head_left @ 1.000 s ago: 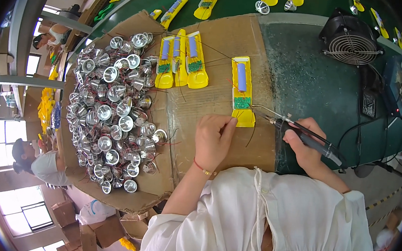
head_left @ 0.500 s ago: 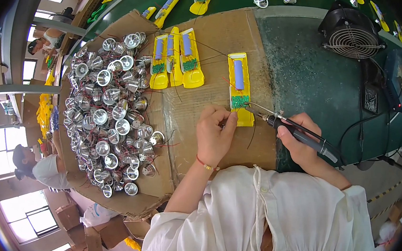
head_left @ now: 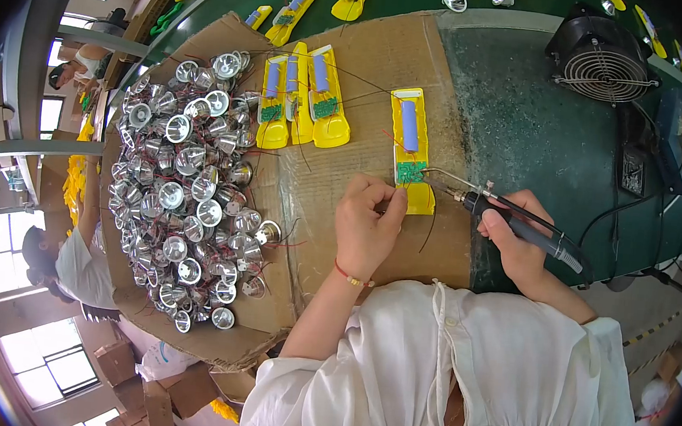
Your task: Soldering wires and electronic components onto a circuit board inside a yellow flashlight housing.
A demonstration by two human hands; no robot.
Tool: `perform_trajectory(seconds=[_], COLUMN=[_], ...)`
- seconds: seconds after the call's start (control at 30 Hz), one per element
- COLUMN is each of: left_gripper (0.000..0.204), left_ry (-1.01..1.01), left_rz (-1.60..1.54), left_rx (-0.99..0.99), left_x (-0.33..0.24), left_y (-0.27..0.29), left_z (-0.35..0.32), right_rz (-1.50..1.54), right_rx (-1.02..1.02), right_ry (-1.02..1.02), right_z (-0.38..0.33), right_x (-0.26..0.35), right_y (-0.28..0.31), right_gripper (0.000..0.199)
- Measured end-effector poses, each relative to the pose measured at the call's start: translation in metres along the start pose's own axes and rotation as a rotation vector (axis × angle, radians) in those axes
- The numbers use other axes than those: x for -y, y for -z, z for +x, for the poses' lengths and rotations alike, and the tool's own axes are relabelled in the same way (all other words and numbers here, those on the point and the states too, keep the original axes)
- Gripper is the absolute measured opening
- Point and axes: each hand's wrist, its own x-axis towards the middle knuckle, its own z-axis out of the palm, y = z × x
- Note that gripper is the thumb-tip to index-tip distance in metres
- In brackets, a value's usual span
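Observation:
My right hand (head_left: 520, 233) is closed round a black soldering iron (head_left: 518, 226) with a thin metal feed tube (head_left: 450, 176) along its top. The tube's end and the iron's tip are at the right edge of a green circuit board (head_left: 411, 172). That board sits in a yellow plastic housing (head_left: 421, 200) below a purple cylindrical battery (head_left: 409, 126). My left hand (head_left: 369, 219) pinches a thin wire, mostly hidden by the fingertips, at the housing's lower left edge. A dark loose wire (head_left: 432, 225) hangs down beside the housing.
A cardboard sheet (head_left: 354, 247) lies under the work, with a heap of silver reflector cups (head_left: 191, 159) on the left. Several yellow housings (head_left: 329, 131) lie beyond my left hand. A black fan (head_left: 605, 70) stands at the far right. A co-worker (head_left: 81, 267) is at left.
My right hand and the soldering iron have shifted slightly right, drawing the tip back a little from the board. My left hand keeps its pinch. The whole view has shifted slightly.

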Motion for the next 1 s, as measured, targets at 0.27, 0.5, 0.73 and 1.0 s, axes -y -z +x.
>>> perform_trajectory(seconds=[0.27,0.5,0.73,1.0], left_gripper=[0.011,0.012,0.01,0.009], left_ry=[0.027,0.064,0.077,0.068], left_rz=[-0.018,-0.049,-0.072,-0.023], left_rx=[0.026,0.038,0.036,0.058], left_x=[-0.001,0.0,0.001,0.0], left_y=[0.0,-0.001,-0.001,0.004], left_z=[0.008,0.01,0.012,0.012], right_rz=[0.104,0.109,0.211,0.167], right_rx=[0.006,0.008,-0.021,-0.061], right_ry=[-0.084,-0.15,-0.148,-0.085], right_z=[0.006,0.008,0.006,0.006], right_x=[0.0,-0.002,0.004,0.003], right_y=[-0.008,-0.009,-0.007,0.006], right_gripper=[0.014,0.012,0.01,0.012])
